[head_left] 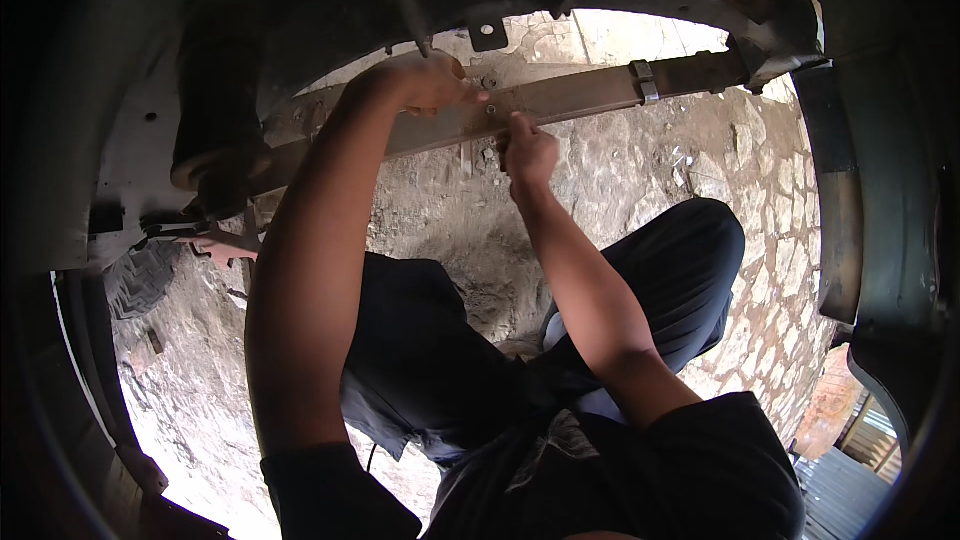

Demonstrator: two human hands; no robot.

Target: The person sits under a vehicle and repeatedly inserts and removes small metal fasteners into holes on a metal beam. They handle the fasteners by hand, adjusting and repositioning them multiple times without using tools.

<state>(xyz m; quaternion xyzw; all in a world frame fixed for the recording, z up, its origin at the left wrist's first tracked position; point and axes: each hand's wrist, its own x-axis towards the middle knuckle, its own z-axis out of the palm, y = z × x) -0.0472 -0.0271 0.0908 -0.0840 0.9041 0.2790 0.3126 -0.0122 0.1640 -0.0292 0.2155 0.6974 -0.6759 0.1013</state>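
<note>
A long flat leaf spring (pixel 585 92) of brown metal runs across under the vehicle, with bolt heads near its middle. My left hand (pixel 435 82) is at its upper edge, fingers curled and one fingertip reaching toward a bolt (pixel 491 110). Whatever those fingers may grip is hidden. Just below the spring's lower edge, my right hand (pixel 530 152) is closed, its thumb up close to the same bolt. I cannot make out what lies inside this fist. A metal clip (pixel 644 82) wraps the spring farther right.
Dark vehicle bodywork (pixel 890 190) arches overhead and down both sides. A black cylindrical part (pixel 215 130) hangs at the left, with a tyre (pixel 140 278) below it. A holed bracket (pixel 488 33) sticks out above the spring. Stone paving (pixel 770 270) lies beneath; corrugated sheets (pixel 850 485) stand lower right.
</note>
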